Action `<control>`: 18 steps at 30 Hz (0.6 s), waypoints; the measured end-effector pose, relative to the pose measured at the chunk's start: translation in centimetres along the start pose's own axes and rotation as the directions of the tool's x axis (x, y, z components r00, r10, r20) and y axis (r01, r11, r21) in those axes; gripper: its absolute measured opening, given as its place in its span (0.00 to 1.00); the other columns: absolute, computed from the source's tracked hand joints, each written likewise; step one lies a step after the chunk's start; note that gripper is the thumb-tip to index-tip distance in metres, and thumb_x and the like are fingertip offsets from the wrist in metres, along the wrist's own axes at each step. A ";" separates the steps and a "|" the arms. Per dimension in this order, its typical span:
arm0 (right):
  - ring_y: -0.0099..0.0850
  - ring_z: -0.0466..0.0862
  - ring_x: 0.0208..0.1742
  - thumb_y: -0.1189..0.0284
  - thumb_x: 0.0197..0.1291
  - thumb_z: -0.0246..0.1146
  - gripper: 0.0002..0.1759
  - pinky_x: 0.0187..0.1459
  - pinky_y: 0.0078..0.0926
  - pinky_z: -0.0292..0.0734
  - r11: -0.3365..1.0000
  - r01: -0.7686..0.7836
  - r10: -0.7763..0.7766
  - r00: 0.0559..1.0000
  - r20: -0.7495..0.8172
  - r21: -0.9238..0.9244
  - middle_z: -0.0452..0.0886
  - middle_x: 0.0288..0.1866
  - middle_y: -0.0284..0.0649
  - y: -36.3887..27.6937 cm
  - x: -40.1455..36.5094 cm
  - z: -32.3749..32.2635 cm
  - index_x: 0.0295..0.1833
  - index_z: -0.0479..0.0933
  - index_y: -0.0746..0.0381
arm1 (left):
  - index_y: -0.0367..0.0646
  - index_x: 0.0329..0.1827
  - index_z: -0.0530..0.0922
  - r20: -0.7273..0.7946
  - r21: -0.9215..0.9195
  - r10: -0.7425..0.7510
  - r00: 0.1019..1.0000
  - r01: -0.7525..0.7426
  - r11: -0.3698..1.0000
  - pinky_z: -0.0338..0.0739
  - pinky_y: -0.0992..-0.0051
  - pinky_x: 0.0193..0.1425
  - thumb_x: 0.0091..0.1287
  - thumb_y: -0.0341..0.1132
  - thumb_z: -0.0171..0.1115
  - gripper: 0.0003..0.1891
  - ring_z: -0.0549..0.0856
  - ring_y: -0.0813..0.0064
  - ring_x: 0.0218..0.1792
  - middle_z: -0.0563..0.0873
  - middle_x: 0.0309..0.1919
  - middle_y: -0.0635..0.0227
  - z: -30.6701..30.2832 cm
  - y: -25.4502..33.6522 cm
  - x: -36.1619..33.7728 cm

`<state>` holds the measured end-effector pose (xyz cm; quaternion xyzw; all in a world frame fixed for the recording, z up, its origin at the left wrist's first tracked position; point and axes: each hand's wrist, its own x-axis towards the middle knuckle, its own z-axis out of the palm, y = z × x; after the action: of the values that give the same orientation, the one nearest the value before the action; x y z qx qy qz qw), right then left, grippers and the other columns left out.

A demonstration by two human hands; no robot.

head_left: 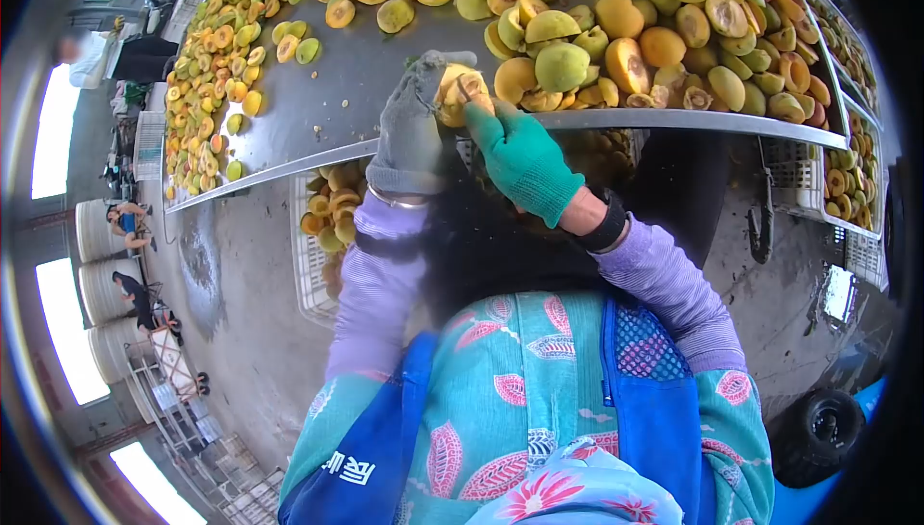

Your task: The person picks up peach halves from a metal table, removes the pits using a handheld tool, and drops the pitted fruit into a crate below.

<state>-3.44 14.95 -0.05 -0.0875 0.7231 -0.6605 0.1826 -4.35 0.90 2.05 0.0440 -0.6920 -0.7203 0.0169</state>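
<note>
My left hand (416, 121), in a grey glove, is closed around a yellow peach piece (452, 92) at the near edge of the metal table. The peach's torn, brownish inner side shows between my hands. My right hand (526, 161), in a green knitted glove, has its fingers bent together, and their tips touch the peach. Whether a small tool is inside that grip is hidden. Just beyond my hands, a heap of whole and halved peaches (562, 65) lies on the table.
The metal table (318, 92) has a raised front rim and more peach halves (217, 63) along its left side. Under it stands a white crate (310, 265) of peaches; another crate (797, 174) is at right. A tyre (830, 424) lies lower right. Several people are far left.
</note>
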 end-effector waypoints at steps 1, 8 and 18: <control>0.51 0.80 0.33 0.54 0.70 0.51 0.24 0.36 0.43 0.72 0.999 -0.032 0.032 0.999 -0.012 -0.022 0.80 0.31 0.55 -0.5 -0.5 -0.3 0.40 0.74 0.68 | 0.41 0.50 0.78 0.013 0.343 0.203 0.979 -0.195 0.919 0.78 0.75 0.51 0.60 0.23 0.61 0.14 0.83 0.75 0.46 0.84 0.45 0.64 0.2 -0.6 -0.6; 0.57 0.80 0.40 0.52 0.70 0.48 0.26 0.39 0.47 0.72 0.990 -0.023 0.019 0.999 -0.033 -0.142 0.80 0.35 0.60 -0.1 -2.0 -0.1 0.43 0.74 0.68 | 0.36 0.43 0.80 -0.196 -0.076 0.097 0.976 -0.114 0.991 0.79 0.77 0.43 0.70 0.31 0.55 0.08 0.83 0.77 0.36 0.85 0.36 0.64 2.5 -1.0 -1.2; 0.29 0.75 0.16 0.53 0.71 0.49 0.24 0.15 0.28 0.69 0.960 -0.049 0.040 0.998 0.037 0.277 0.71 0.19 0.40 -0.7 -3.1 0.6 0.42 0.72 0.66 | 0.37 0.39 0.82 -0.306 0.069 0.301 0.903 -0.295 0.953 0.74 0.82 0.33 0.71 0.33 0.55 0.10 0.78 0.85 0.28 0.86 0.31 0.69 3.4 -1.3 -1.4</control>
<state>-0.47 15.46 1.02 -0.0550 0.6221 -0.7496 0.2193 -3.23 4.43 0.98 0.0516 -0.6864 -0.6859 0.2360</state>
